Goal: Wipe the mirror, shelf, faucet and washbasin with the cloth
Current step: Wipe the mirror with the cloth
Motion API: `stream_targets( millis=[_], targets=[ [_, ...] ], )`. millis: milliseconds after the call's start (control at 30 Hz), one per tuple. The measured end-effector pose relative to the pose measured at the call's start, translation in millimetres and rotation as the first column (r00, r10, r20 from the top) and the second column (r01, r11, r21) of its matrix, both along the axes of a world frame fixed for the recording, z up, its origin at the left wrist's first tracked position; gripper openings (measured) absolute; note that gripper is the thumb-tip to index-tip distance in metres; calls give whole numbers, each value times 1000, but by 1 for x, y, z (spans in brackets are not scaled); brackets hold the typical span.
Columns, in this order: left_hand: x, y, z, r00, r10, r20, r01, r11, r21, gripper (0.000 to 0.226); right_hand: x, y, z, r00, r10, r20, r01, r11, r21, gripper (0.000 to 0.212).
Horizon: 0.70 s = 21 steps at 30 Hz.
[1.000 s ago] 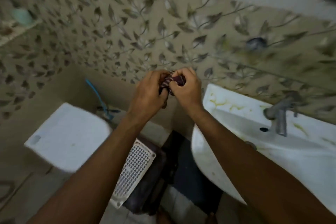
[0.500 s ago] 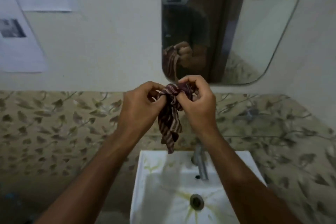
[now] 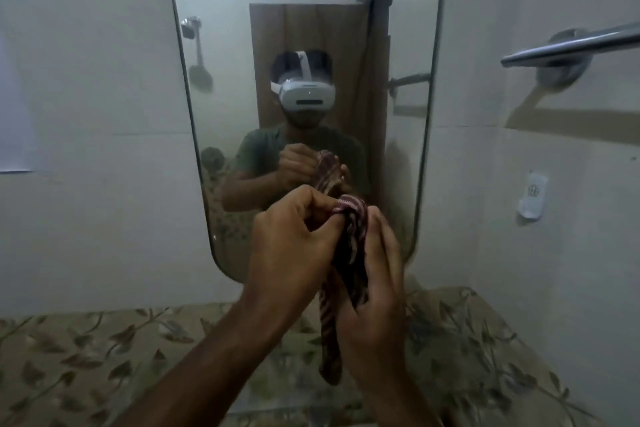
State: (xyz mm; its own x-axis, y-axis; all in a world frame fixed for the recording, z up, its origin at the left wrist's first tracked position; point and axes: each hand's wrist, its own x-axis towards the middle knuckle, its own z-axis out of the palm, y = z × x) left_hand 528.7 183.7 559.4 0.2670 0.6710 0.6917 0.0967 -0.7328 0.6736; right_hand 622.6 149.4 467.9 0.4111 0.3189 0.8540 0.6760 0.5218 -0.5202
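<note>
while both hands were raised in front of the wall, the dark red and white striped cloth (image 3: 349,253) was held bunched between them, just before the lower part of the tall rounded frameless mirror (image 3: 242,97). the left hand (image 3: 294,253) had its fingers (image 3: 322,206) curled in, pinching the top of the cloth between thumb and fingertips. the right hand (image 3: 375,291) sat just beside it, its fingers (image 3: 379,236) wrapped round the cloth's middle from the right side. a loose tail of the cloth hung down below the two hands, in front of the band of beige leaf-patterned tiles (image 3: 104,357) that ran along the bottom of the wall. whether the cloth touched the glass could not be told; it appeared apart from it.

the mirror hung on a pale plain wall (image 3: 104,149) and its surface looked hazy. in it showed the reflection of the person wearing a white head-mounted device (image 3: 306,95) and a green short-sleeved top, with both hands on the same striped cloth, a brown wooden door panel (image 3: 346,45) behind, and a shower head (image 3: 199,73) at the left. to the right of the mirror, well apart from the hands, a shiny metal towel bar (image 3: 568,47) stuck out from the wall, and lower down a small white plastic holder (image 3: 533,196) was fixed there. a sheet of white paper (image 3: 14,107) showed at the far left edge.
</note>
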Motion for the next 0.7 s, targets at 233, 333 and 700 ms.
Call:
stream_targets(
  millis=[233, 333, 700],
  targets=[
    [2, 21, 0, 968, 42, -247, -15, 994, 112, 15, 31, 26, 1, 949, -308, 67, 293, 940, 174, 40],
    [-5, 43, 0, 909, 172, -380, -79, 965, 249, 24, 39, 42, 1, 891, -441, 108, 415, 888, 197, 40],
    [-3, 91, 15, 871, 253, -421, -59, 905, 421, 33, 49, 111, 52, 710, -692, 128, 666, 720, 194, 40]
  ],
)
